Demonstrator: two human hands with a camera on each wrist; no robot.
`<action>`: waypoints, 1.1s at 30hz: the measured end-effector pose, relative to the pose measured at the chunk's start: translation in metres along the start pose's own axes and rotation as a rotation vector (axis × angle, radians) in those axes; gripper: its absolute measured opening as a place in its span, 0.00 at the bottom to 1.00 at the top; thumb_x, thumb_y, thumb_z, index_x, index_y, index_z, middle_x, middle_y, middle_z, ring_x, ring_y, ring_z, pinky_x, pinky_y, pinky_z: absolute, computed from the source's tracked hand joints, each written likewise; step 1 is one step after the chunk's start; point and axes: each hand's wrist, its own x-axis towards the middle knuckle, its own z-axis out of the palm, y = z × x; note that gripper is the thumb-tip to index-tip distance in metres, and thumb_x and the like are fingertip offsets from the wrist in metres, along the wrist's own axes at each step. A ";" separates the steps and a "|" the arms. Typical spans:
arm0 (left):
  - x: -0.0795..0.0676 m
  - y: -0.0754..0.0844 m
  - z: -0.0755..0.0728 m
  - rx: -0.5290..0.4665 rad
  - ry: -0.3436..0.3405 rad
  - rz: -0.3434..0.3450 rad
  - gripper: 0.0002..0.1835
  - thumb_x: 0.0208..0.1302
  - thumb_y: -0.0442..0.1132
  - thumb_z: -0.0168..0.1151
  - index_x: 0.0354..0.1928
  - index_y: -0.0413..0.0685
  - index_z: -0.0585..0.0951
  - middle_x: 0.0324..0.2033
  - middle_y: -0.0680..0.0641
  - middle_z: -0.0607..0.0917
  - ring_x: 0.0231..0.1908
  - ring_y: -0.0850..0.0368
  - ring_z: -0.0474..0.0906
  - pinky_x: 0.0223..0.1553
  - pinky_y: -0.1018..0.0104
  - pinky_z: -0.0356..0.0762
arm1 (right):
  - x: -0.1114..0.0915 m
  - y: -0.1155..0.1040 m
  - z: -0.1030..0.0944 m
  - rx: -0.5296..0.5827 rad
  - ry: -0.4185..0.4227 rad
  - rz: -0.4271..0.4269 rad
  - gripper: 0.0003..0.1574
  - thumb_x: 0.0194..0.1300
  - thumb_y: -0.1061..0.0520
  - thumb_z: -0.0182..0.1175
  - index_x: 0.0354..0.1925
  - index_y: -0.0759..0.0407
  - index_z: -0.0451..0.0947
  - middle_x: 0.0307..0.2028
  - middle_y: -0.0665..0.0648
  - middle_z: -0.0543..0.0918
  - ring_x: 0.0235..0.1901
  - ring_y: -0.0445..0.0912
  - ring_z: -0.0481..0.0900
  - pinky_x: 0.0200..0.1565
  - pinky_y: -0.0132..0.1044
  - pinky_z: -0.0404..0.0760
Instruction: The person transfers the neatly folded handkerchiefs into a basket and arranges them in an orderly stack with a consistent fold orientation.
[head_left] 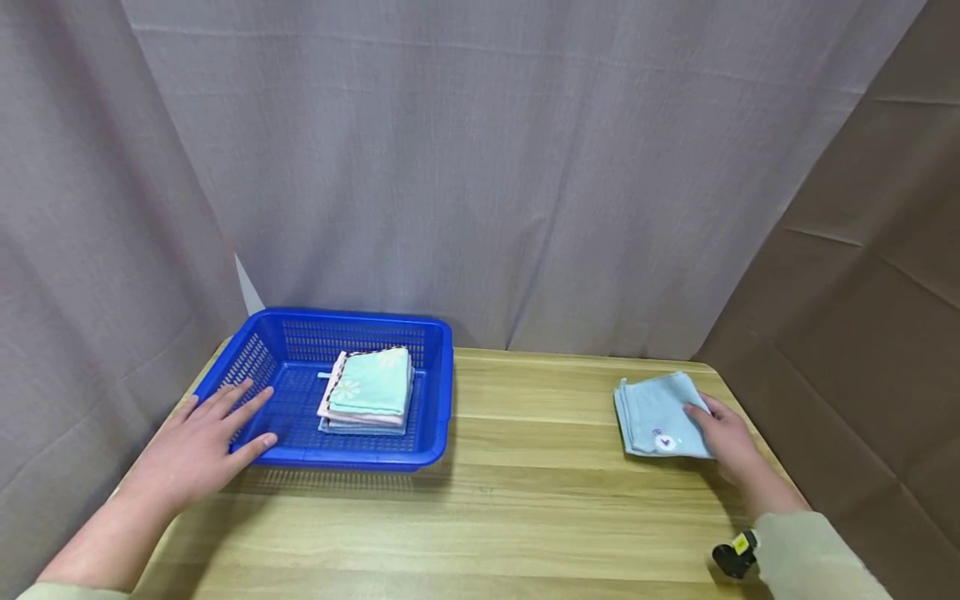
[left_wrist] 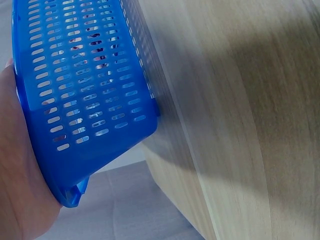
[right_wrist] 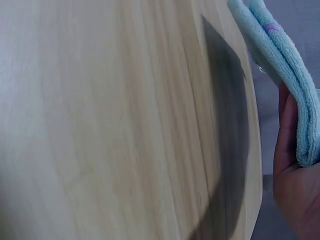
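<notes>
On the right of the head view, my right hand (head_left: 729, 433) pinches a folded light-blue towel (head_left: 660, 412), thumb on top and fingers beneath. The right wrist view shows the towel's doubled edge (right_wrist: 295, 85) raised over the table, its shadow falling on the wood. My left hand (head_left: 197, 446) rests with spread, straight fingers over the near left rim of a blue plastic basket (head_left: 442, 400). Inside that basket lies a stack of folded towels (head_left: 371, 383), a mint-green one with flowers on top and pink and bluish ones beneath.
The wooden table (head_left: 525, 483) stretches between basket and right hand. A grey curtain (head_left: 450, 167) hangs behind it, and a brown covering (head_left: 862, 333) stands along the right side. A small black device with a yellow mark (head_left: 735, 554) sits by the right sleeve.
</notes>
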 end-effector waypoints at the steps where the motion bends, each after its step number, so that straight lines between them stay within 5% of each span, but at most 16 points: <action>1: 0.000 0.000 0.000 -0.001 0.000 0.000 0.39 0.68 0.67 0.52 0.74 0.54 0.66 0.71 0.34 0.65 0.68 0.29 0.59 0.66 0.30 0.47 | 0.000 -0.001 0.001 0.022 -0.001 0.003 0.42 0.75 0.45 0.52 0.75 0.65 0.53 0.31 0.40 0.76 0.26 0.34 0.79 0.30 0.32 0.83; 33: -0.001 0.000 0.001 0.004 0.006 0.003 0.39 0.69 0.67 0.51 0.74 0.54 0.66 0.71 0.35 0.65 0.68 0.29 0.60 0.66 0.30 0.48 | -0.010 -0.047 0.038 0.545 -0.129 0.071 0.44 0.76 0.49 0.54 0.78 0.59 0.45 0.32 0.40 0.84 0.31 0.36 0.85 0.35 0.30 0.85</action>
